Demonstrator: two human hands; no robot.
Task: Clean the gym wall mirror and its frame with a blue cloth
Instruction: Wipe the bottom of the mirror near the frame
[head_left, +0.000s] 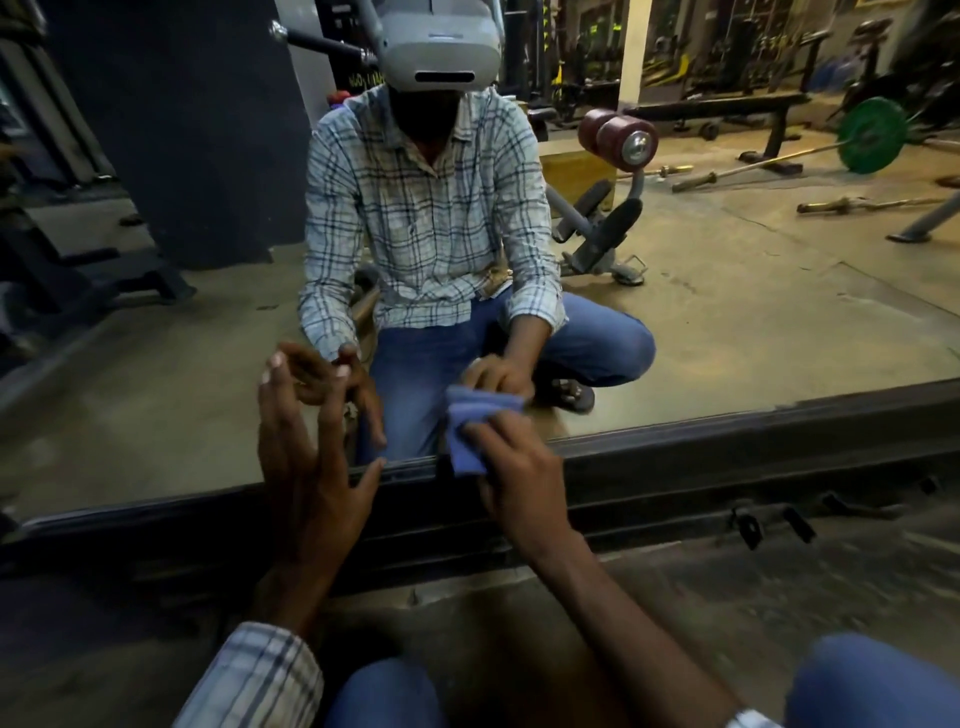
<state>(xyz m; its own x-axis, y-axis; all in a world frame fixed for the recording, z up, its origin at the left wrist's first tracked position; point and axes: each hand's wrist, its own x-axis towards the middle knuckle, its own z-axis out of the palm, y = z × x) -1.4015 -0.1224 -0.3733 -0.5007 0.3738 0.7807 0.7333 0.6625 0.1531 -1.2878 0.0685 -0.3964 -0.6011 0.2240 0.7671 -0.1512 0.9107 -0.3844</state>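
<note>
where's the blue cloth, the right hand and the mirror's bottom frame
blue cloth (466, 448): head view, on the cloth's lower half
right hand (519, 480): head view, on the back of the hand
mirror frame (727, 448): head view, on the dark bottom rail, right of that hand

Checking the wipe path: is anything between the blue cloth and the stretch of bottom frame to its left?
Yes: the left hand, fingers against the mirror, sits just left of the blue cloth held by the right hand, its thumb close to the frame. Nothing else visible lies along it.
</note>
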